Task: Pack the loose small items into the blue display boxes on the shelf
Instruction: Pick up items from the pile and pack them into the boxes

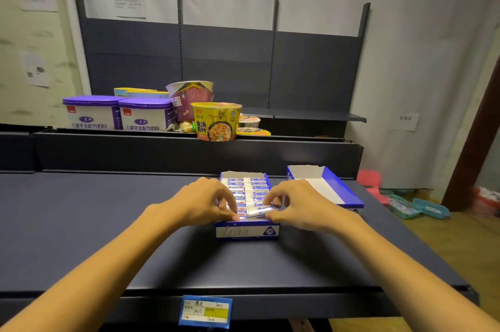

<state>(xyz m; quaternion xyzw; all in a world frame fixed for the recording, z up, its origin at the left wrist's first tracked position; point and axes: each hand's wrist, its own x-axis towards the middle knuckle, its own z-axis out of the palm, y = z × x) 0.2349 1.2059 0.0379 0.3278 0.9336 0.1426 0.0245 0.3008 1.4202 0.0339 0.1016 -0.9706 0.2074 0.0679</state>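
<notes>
Left hand (209, 200) and right hand (293, 203) pinch one wrapped item (261, 210) over a packed blue display box (247, 231); fingers hide its ends, wrapper print unreadable.

Near box (247, 231): on the shelf (108, 223), right of its middle, packed with a row of small packets (244, 188).
Second box (324, 188): just right of the near box, slightly behind it.
Hands: left hand (205, 200) at the near box's left front corner, right hand (295, 203) at its right front, both touching the front packets.
Upper ledge (162, 153): behind the shelf; two tubs (116, 112) at left, noodle cups (216, 120) right of them.
Price tag (205, 311): on the shelf's front edge, below the near box.
</notes>
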